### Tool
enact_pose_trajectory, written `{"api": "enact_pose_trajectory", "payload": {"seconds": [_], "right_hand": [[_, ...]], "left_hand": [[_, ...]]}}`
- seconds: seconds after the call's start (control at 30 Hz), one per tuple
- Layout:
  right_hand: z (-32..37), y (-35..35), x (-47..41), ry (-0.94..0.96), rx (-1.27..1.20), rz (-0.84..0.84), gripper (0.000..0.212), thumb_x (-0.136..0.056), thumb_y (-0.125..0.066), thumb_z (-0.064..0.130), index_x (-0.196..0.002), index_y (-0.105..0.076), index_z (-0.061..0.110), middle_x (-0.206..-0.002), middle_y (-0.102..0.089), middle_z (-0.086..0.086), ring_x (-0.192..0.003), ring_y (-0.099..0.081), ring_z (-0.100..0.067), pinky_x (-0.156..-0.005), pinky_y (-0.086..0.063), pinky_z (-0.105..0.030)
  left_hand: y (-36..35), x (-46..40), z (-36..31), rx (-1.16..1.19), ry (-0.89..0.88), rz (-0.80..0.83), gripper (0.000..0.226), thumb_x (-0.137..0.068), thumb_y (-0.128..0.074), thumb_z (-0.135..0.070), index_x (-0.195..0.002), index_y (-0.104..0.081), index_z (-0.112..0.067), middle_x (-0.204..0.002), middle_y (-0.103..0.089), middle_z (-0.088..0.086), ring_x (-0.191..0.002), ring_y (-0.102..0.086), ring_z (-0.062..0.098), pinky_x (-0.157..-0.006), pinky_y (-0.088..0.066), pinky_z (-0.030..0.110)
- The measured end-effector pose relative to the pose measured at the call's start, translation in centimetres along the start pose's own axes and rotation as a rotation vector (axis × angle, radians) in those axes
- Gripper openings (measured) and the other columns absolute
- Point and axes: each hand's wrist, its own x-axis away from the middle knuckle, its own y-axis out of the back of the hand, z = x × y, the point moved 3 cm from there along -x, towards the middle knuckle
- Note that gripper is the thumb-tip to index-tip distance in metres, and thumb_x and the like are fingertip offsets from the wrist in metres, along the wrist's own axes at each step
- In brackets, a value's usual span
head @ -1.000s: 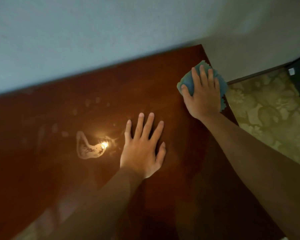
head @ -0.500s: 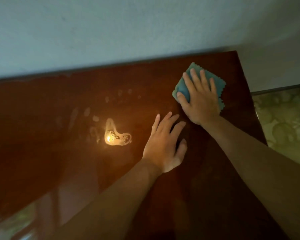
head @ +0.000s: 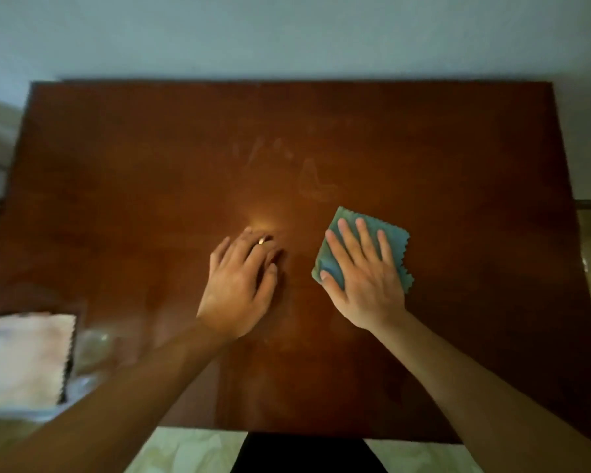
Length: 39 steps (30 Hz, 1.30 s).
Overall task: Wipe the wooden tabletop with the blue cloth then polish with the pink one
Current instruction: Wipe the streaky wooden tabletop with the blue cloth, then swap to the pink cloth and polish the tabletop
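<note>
Right hand palm-down, 4 fingers straight and spread, pressing square blue zigzag-edged cloth flat, right of centre on dark brown wooden tabletop, left hand flat beside it, fingers relaxed, holding nothing, pale pink cloth at front-left corner.

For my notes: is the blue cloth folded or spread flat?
Spread flat: blue cloth lies open on the tabletop under the right hand.

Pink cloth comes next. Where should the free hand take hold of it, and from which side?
Pinch the pink cloth at its zigzag right edge, coming from the right over the tabletop. It seems to lie flat at the table's left edge, nearest the left hand. It is blurred, so confirm first.
</note>
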Motion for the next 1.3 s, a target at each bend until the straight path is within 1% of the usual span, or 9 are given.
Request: {"api": "enact_pose_trajectory", "payload": {"seconds": [0.17, 0.37, 0.5, 0.63, 0.77, 0.9, 1.0, 1.07, 1.3], "right_hand": [[3.3, -0.7, 1.3, 0.040, 0.029, 0.026, 0.072, -0.102, -0.027, 0.057, -0.158, -0.036, 0.012, -0.165, -0.030, -0.013, -0.156, -0.019, -0.036, -0.124, -0.018, -0.061], [6.9, -1.4, 0.5, 0.108, 0.069, 0.070, 0.075, -0.101, -0.023, 0.059, -0.159, -0.032, 0.012, -0.167, -0.025, -0.013, -0.156, -0.015, -0.036, -0.126, -0.012, -0.060], [12.2, -1.9, -0.9, 0.149, 0.086, 0.077, 0.075, -0.101, -0.024, 0.058, -0.158, -0.033, 0.011, -0.167, -0.026, -0.014, -0.156, -0.017, -0.037, -0.125, -0.014, -0.061], [18.6, -2.6, -2.8, 0.181, 0.106, 0.081, 0.074, -0.101, -0.023, 0.058, -0.159, -0.031, 0.013, -0.168, -0.024, -0.012, -0.157, -0.016, -0.036, -0.125, -0.015, -0.060], [24.8, -3.3, -5.3, 0.247, 0.099, 0.092, 0.071, -0.103, -0.021, 0.056, -0.160, -0.029, 0.015, -0.169, -0.021, -0.010, -0.157, -0.013, -0.034, -0.126, -0.011, -0.058], [31.7, -3.8, -8.6, 0.313, 0.093, 0.101, 0.070, -0.103, -0.020, 0.056, -0.160, -0.028, 0.017, -0.169, -0.021, -0.008, -0.158, -0.013, -0.032, -0.127, -0.010, -0.057], [37.3, -4.1, -11.6, 0.360, 0.082, 0.123, 0.069, -0.103, -0.015, 0.056, -0.161, -0.025, 0.019, -0.170, -0.020, -0.007, -0.158, -0.011, -0.031, -0.127, -0.008, -0.055], [40.6, -4.3, -13.4, 0.386, 0.073, 0.135, 0.070, -0.102, -0.009, 0.056, -0.162, -0.022, 0.021, -0.171, -0.017, -0.005, -0.159, -0.008, -0.029, -0.128, -0.005, -0.054], [48.7, -5.5, -16.4, 0.493, 0.115, 0.166, 0.070, -0.102, -0.007, 0.056, -0.164, -0.013, 0.023, -0.172, -0.010, -0.004, -0.159, -0.002, -0.029, -0.128, -0.001, -0.054]], "left_hand": [[3.7, 7.7, 6.6, -0.097, 0.158, 0.049, 0.051, -0.101, -0.031, -0.044, -0.138, -0.055, -0.018, -0.154, -0.043, 0.005, -0.150, -0.026, 0.023, -0.120, -0.018, 0.045], [7.4, 15.0, 14.7, -0.232, 0.403, 0.145, 0.067, -0.097, -0.020, -0.054, -0.150, -0.042, -0.019, -0.166, -0.021, 0.007, -0.156, -0.005, 0.027, -0.122, -0.012, 0.049], [9.3, 18.7, 19.8, -0.266, 0.482, 0.166, 0.067, -0.096, -0.019, -0.050, -0.151, -0.038, -0.016, -0.164, -0.024, 0.012, -0.154, -0.012, 0.031, -0.122, -0.017, 0.052], [10.3, 20.3, 23.6, -0.197, 0.519, 0.052, 0.062, -0.096, -0.028, -0.047, -0.141, -0.050, -0.011, -0.153, -0.038, 0.021, -0.145, -0.030, 0.038, -0.115, -0.028, 0.055], [10.7, 20.9, 26.6, -0.146, 0.574, 0.018, 0.059, -0.091, -0.045, -0.054, -0.136, -0.057, -0.017, -0.153, -0.040, 0.012, -0.139, -0.040, 0.034, -0.115, -0.028, 0.053], [10.3, 22.0, 28.3, -0.105, 0.467, 0.048, 0.069, -0.094, -0.034, -0.061, -0.146, -0.050, -0.018, -0.161, -0.032, 0.013, -0.150, -0.026, 0.033, -0.120, -0.021, 0.050], [9.2, 23.2, 28.8, -0.144, 0.386, 0.096, 0.072, -0.097, -0.020, -0.062, -0.160, -0.022, -0.026, -0.168, -0.009, 0.009, -0.156, -0.001, 0.028, -0.126, -0.003, 0.046], [8.6, 23.5, 29.2, -0.181, 0.362, 0.104, 0.067, -0.100, -0.016, -0.061, -0.158, -0.006, -0.030, -0.168, -0.001, 0.008, -0.155, 0.007, 0.027, -0.126, 0.002, 0.046], [7.4, 23.7, 29.5, -0.234, 0.336, 0.092, 0.064, -0.103, -0.007, -0.058, -0.158, 0.003, -0.029, -0.168, 0.009, 0.009, -0.154, 0.017, 0.025, -0.125, 0.004, 0.048]]}}
